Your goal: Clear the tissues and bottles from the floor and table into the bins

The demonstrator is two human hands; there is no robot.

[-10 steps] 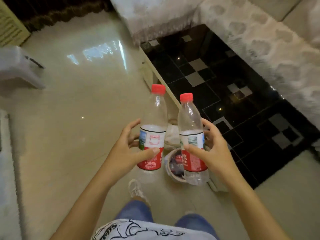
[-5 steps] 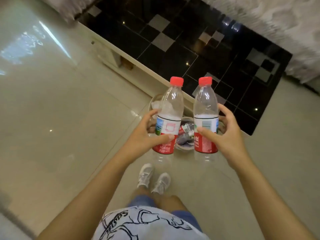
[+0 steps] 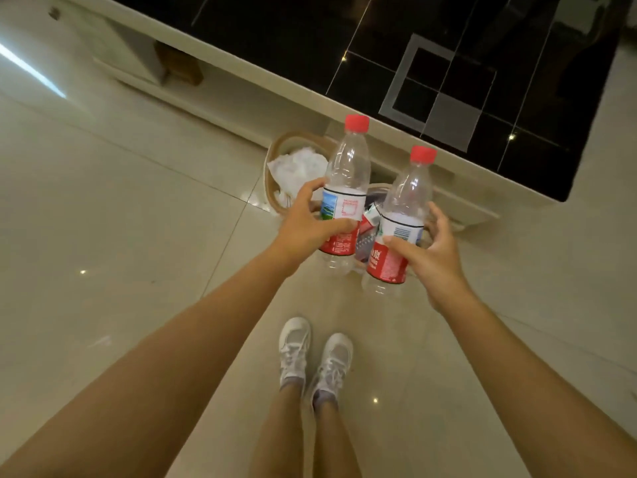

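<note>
Two clear empty plastic bottles with red screw caps and red-and-white wrap labels, one per hand. Left hand [image 3: 306, 224] holds the left clear bottle [image 3: 344, 191] at label height, thumb across the front, fingers curled round the back; label shows a blue-green picture panel on its left side. Right hand [image 3: 431, 250] holds the right clear bottle [image 3: 401, 215] the same way, thumb on the label just under a barcode patch. Both bottles near upright — long axis vertical, caps pointing up and leaning slightly away from the person, right one sitting lower and nearer. They hang in the air above two round woven bins on the beige tiled floor [image 3: 120, 219]: the left woven bin [image 3: 275, 151] holds crumpled white tissues [image 3: 298, 169], the right bin is mostly hidden behind the bottles, with bottle labels showing inside. Bins sit against the cream-edged black glass table [image 3: 396, 43]. White sneakers [image 3: 315, 357] below.
</note>
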